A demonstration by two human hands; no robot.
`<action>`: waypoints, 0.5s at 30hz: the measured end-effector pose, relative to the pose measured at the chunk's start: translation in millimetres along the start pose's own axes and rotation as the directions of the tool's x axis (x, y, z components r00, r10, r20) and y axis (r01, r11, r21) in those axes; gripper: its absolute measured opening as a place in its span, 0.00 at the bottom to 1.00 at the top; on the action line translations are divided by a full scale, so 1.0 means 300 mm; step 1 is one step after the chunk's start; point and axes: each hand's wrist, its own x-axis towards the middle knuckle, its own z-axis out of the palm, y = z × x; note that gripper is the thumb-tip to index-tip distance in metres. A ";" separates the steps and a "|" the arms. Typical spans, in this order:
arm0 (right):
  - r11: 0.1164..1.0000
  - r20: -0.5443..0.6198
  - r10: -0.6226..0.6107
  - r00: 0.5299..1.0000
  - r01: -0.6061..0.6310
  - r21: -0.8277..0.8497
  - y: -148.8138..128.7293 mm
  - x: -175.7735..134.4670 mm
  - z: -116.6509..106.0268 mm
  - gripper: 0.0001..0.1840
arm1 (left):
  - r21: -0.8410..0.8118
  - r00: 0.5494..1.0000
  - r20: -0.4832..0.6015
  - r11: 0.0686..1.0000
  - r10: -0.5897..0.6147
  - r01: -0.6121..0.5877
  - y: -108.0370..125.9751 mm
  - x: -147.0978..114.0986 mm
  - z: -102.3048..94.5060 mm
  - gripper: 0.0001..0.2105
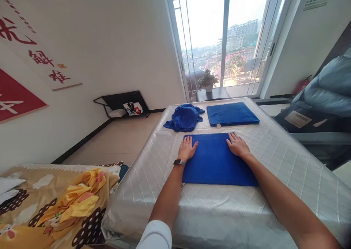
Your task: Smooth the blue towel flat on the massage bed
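Observation:
A blue towel [216, 165] lies flat as a neat rectangle in front of me on the silvery table cover [148, 183]. My left hand [188, 148] rests on its far left corner, fingers stretched out. On the far right corner lies my right hand [237, 145], also flat with the fingers extended. Beyond them, a crumpled blue towel [185, 118] sits in a heap at the far left. To its right is a stack of folded blue towels [233, 113] with a small white tag at the near edge.
At lower left is a bed [41, 183] with a patterned sheet and yellow clothing [82, 197]. A potted plant [208, 81] stands on a chair [214, 94] by the sliding glass door. A black rack [120, 104] is against the wall. Stuffed grey-blue bedding [334, 86] sits at right.

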 end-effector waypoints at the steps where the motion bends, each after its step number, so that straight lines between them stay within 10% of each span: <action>1: 1.000 0.003 -0.001 1.000 0.001 -0.005 -0.002 -0.001 -0.003 0.36 | -0.005 1.000 0.002 1.000 -0.003 0.003 0.001 -0.001 -0.001 0.40; 10: 0.997 -0.170 -0.057 0.984 0.046 -0.063 -0.051 -0.107 -0.079 0.32 | -0.016 1.000 -0.023 1.000 0.004 -0.004 0.001 -0.001 0.004 0.39; 15: 0.999 -0.026 -0.037 0.999 0.036 -0.025 -0.044 -0.226 -0.063 0.37 | -0.007 0.999 -0.034 1.000 0.010 -0.011 0.008 -0.005 0.001 0.37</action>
